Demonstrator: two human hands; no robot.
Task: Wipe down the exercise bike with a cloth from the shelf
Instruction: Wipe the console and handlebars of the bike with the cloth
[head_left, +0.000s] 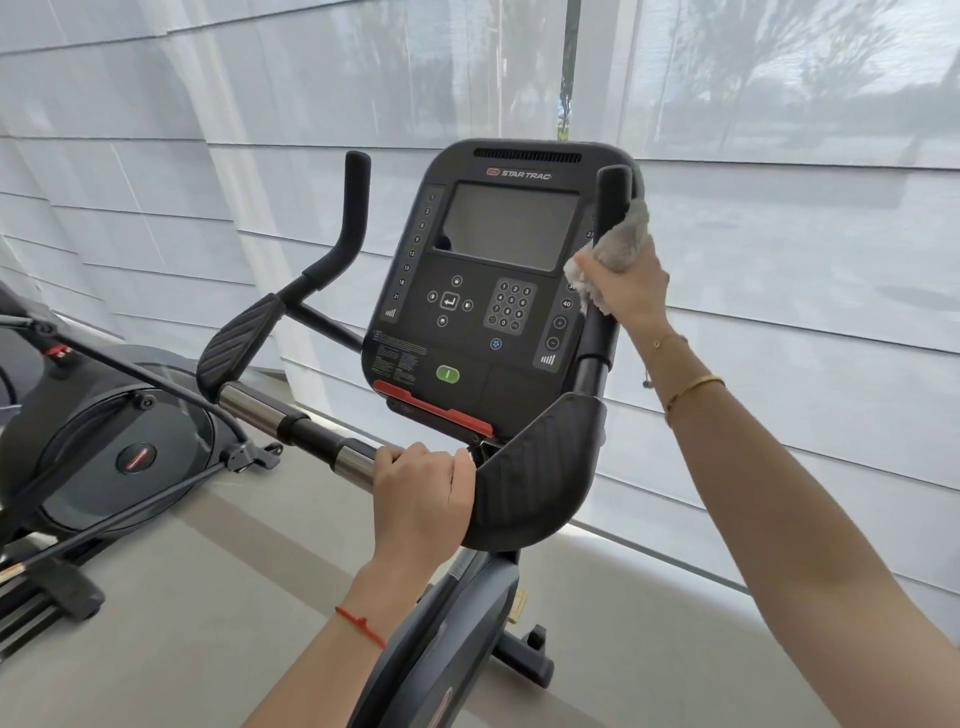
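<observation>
Hands on the exercise bike (498, 613), ordered from near to far. Lower centre of the frame: the left hand (423, 496) had its fingers (415, 457) curled over the horizontal handlebar (311, 439), just beside the right-hand elbow pad (535, 473), bracing the frame and carrying no cloth. Right of centre, farther off: the right hand (631, 291) gripped a bunched grey cloth (618, 244), its fingers clenched around both cloth and the upright right grip (605, 260). The grip's long axis ran near-vertical in the picture, from its rounded tip beside the console (493, 291) down toward the elbow pad. Cloth sat against the upper part of that bar, with the bare tip above the hand and a longer uncovered stretch below. By judgement, the next stroke turned on this axis: sliding along the bar, upward or downward, the right hand alone being placed for it. Far field: the matching left grip (353, 208) stood untouched at upper left of the console, before pale window blinds (208, 130).
</observation>
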